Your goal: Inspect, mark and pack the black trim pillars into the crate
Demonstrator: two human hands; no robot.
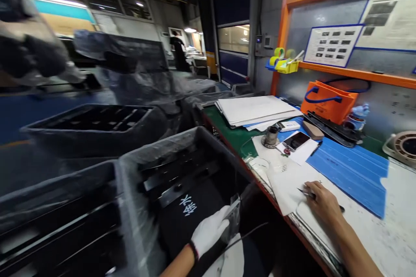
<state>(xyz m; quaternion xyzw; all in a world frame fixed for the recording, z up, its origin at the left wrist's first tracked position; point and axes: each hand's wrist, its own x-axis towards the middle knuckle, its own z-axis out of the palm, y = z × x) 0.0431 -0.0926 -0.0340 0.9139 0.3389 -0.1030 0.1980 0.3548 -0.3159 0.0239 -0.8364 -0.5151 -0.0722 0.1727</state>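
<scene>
My left hand (209,230), in a white glove, grips the near edge of a black plastic part (195,214) with white characters on it, inside a plastic-lined grey bin (139,160). My bare right hand (323,201) rests on the white bench top (373,229), its fingers closed on a thin pen-like tool (305,192) that lies on white paper (286,181). Black moulded parts (175,173) lie stacked deeper in the bin.
A blue sheet (351,169), a phone (296,140), a small metal cup (271,136), a stack of white papers (253,110) and an orange bag (328,101) lie on the bench. More lined bins (94,125) stand left. A person (178,52) stands far back.
</scene>
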